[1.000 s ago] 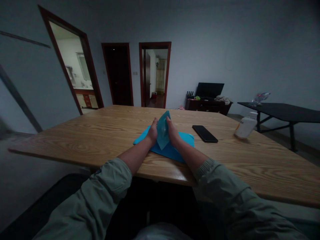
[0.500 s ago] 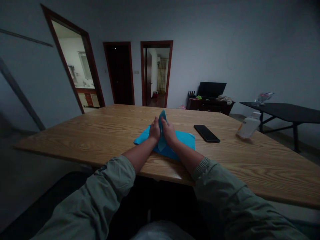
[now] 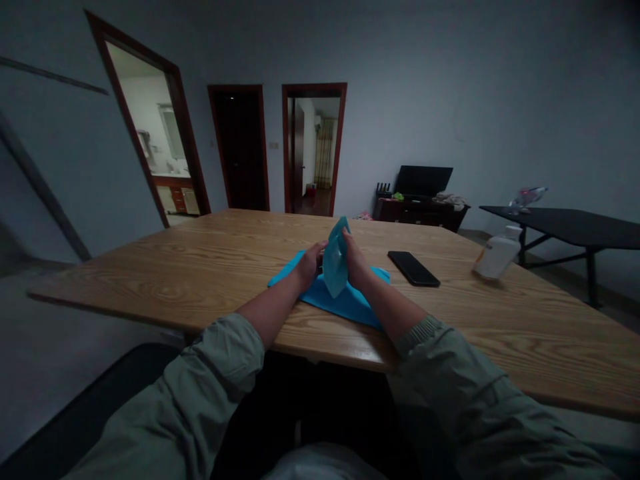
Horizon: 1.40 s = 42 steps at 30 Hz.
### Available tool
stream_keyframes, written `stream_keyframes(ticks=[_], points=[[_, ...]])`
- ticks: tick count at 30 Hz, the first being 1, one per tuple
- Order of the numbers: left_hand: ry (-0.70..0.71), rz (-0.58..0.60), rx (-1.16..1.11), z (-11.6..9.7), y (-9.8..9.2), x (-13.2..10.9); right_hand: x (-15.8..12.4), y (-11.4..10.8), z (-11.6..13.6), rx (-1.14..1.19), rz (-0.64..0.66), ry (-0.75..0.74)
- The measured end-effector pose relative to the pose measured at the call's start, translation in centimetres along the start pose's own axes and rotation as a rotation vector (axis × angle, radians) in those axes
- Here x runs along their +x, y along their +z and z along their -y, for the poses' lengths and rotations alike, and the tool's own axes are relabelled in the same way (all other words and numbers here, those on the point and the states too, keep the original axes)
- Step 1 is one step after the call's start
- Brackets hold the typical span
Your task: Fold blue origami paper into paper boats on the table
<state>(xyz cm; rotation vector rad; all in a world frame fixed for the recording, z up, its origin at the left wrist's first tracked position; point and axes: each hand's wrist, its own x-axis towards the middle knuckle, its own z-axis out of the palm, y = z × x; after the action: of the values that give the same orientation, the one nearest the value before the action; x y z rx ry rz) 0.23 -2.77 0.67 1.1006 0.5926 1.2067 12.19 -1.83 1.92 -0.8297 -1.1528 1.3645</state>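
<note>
Between my two hands stands a folded piece of light blue paper (image 3: 335,261), upright, with pointed top and bottom ends and a broad face showing. My left hand (image 3: 311,262) holds it from the left, its fingers curled and partly hidden behind the paper. On the other side my right hand (image 3: 355,259) grips it, the thumb near the upper edge and the other fingers mostly out of sight. Beneath both hands a bright blue sheet (image 3: 334,303) lies on the table; I cannot tell whether it is cloth or paper.
The wooden table (image 3: 210,257) spreads out around the sheet. A black phone (image 3: 413,268) lies to the right, and farther right is a whitish translucent bottle (image 3: 497,253). Beyond stand a black table (image 3: 575,223) and a cabinet with a dark screen (image 3: 424,180).
The folded paper has moved slightly right and turned, showing a wider face. My hands have spread a little apart, the right one shifting rightward. The phone and bottle are unmoved.
</note>
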Motion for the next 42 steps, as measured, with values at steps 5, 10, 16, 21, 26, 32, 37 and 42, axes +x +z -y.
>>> stream_keyframes(ticks=[5, 10, 16, 21, 26, 32, 37, 42], points=[[0.118, -0.047, -0.107, 0.0, -0.2, 0.5, 0.0, 0.3, 0.1, 0.052, 0.069, -0.051], [0.145, -0.094, -0.183, -0.7, -0.3, 0.7, 0.1, 0.0, 0.5, -0.115, -0.100, -0.032], [0.181, -0.192, -0.149, -1.5, -0.8, 0.3, 0.4, -2.1, 1.0, -0.452, -0.313, -0.290], [0.188, -0.181, -0.105, -1.5, -1.2, 0.4, 0.1, -3.0, 1.2, -0.632, -0.203, -0.414], [0.236, -0.158, -0.032, -1.3, -1.0, 0.3, -0.9, -2.3, 1.4, -0.833, -0.169, -0.495], [0.234, -0.094, 0.035, -1.2, -0.5, 0.0, -1.5, -1.3, 1.3, -0.947, -0.077, -0.542], [0.238, -0.077, 0.028, -1.1, -0.5, 0.0, -1.4, -1.3, 1.5, -0.930, 0.012, -0.513], [0.247, -0.082, 0.026, -1.1, -0.7, 0.1, -1.1, -1.3, 1.3, -0.798, 0.073, -0.438]])
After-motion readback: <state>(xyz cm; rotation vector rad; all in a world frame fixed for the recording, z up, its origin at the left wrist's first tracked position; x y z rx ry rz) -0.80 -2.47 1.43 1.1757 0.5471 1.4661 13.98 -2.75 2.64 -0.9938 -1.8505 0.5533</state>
